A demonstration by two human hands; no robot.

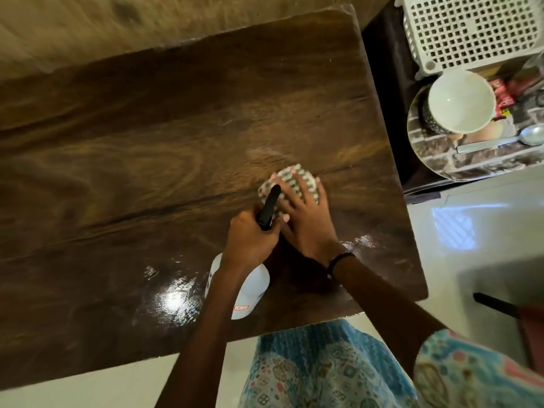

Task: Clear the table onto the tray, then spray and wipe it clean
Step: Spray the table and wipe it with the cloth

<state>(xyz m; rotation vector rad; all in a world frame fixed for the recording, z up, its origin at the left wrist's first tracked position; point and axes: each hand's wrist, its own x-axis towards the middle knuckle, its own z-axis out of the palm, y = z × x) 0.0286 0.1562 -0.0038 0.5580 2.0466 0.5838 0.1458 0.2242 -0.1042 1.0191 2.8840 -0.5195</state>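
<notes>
A dark wooden table (147,142) fills the view, glossy and wet near its front edge. My left hand (250,237) grips the neck of a white spray bottle (250,293) with a black nozzle (269,209) pointing forward. Just right of it, my right hand (306,219) presses flat on a folded green-and-white checked cloth (291,176) lying on the table. To the right, beside the table, a round tray (435,156) carries a white bowl (460,101) and a metal spoon (500,141).
A white perforated plastic basket (471,28) stands at the back right, above the tray. Red packets (503,98) lie next to the bowl. White floor shows at right and front. A dark chair part (500,307) is at lower right.
</notes>
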